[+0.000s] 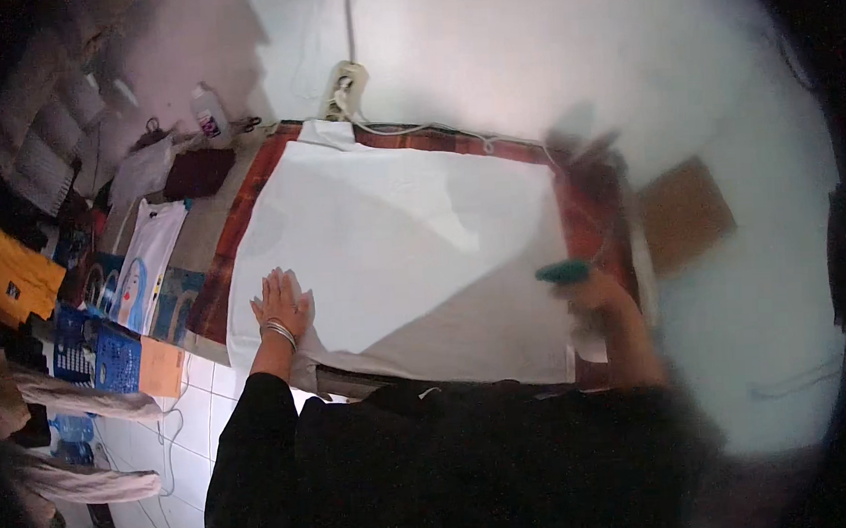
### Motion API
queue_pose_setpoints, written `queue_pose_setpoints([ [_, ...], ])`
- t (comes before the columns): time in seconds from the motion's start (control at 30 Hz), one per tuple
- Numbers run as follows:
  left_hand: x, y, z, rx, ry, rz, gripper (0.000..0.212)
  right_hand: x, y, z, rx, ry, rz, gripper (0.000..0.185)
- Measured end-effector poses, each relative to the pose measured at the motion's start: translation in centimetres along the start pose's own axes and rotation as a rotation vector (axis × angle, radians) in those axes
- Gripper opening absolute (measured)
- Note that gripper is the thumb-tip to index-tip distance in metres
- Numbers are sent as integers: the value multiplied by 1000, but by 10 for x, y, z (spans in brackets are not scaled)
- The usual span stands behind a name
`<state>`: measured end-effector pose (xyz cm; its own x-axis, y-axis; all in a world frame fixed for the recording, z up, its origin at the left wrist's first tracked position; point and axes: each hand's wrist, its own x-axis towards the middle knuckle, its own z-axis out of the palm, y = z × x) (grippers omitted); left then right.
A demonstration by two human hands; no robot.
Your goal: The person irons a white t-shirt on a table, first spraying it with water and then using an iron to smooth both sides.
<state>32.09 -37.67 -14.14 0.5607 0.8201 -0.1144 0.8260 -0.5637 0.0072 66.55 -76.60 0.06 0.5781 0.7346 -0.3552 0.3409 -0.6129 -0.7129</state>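
Note:
A large white cloth point(393, 237) lies spread over a red patterned cover. My left hand point(281, 305), with bracelets at the wrist, rests flat on the cloth's left part, fingers apart and holding nothing. Over the cloth's right edge, my right hand point(594, 295) is closed around a blurred object with a teal upper part point(563, 272). Blur and the hand hide its lower part, so its kind cannot be told. The red patterned cover point(590, 207) shows around the cloth.
A power strip point(346, 90) with a pale cord is at the cloth's far edge. Dark-handled scissors point(250, 123), a white bottle point(208, 112), a folded dark red cloth point(199, 172) and a printed white garment point(150, 258) lie leftward. Blue baskets point(118, 356) stand lower left; brown cardboard point(686, 216) is at right.

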Motion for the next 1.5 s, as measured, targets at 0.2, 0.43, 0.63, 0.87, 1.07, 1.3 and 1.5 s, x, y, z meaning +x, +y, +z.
queue_pose_setpoints([
  [0.2,-32,73,-8,-31,-49,164,70,-73,92,-43,452,404,-139,29],
  [0.43,-39,94,-10,-18,-95,175,68,-116,151,-43,587,1094,-118,36],
  [0.63,-52,66,-2,-58,-3,228,67,-160,171,-29,-393,727,558,57],
  [0.87,-53,53,10,-33,18,225,68,-115,24,-27,13,209,309,45],
  [1.07,-49,45,4,-65,-38,273,67,101,37,-105,367,1015,81,54],
  [1.3,-107,9,23,-164,289,328,55,280,150,-199,612,700,3,51],
  [1.5,-145,-13,34,-237,327,134,42,233,-27,-117,-358,456,-140,42],
])
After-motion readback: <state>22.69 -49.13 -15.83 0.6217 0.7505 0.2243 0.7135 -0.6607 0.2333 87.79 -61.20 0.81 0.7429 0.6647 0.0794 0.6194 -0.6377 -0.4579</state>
